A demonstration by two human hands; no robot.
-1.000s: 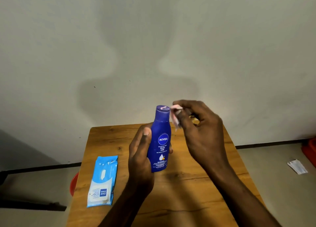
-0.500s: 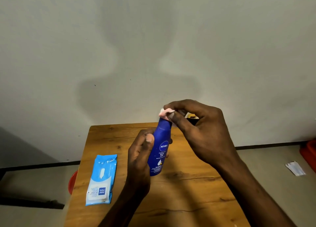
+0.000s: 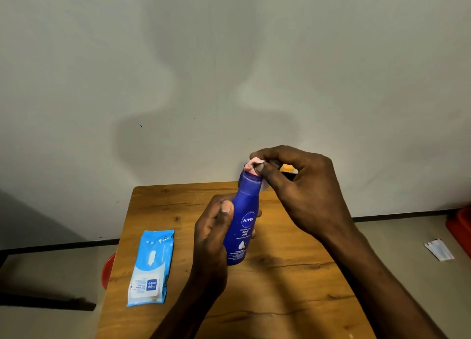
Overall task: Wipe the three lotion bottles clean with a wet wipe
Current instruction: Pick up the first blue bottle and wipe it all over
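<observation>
Just below the middle of the frame, a blue lotion bottle (image 3: 243, 226) is being held upright above the wooden table (image 3: 293, 282), its white-lettered label facing the viewer and its base hanging a little clear of the tabletop. The left hand (image 3: 212, 239) is gripping the bottle's lower half, fingers curled round the far side and the thumb lying up along the near left edge. On top of the bottle, a small crumpled wipe (image 3: 253, 165), pale and pinkish, is sitting against the cap. The right hand (image 3: 303, 190) is coming in from the right side of the frame and is pinching that wipe between thumb and forefinger, pressing it onto the cap; its other fingers are curled loosely behind. Peeking out behind those fingers, right of the cap, is a bit of something orange and white (image 3: 288, 169), too hidden to tell what it is.

Toward the lower left of the frame, a light blue pack of wipes (image 3: 151, 267) is lying flat on the table, well apart from the bottle, its white flap at the near end. Past the table's left edge, part of a red round thing (image 3: 108, 271) is showing on the floor below. At the right of the frame, a small white scrap (image 3: 439, 249) is lying on the floor, and a red object (image 3: 461, 226) is poking in at the right edge.
</observation>
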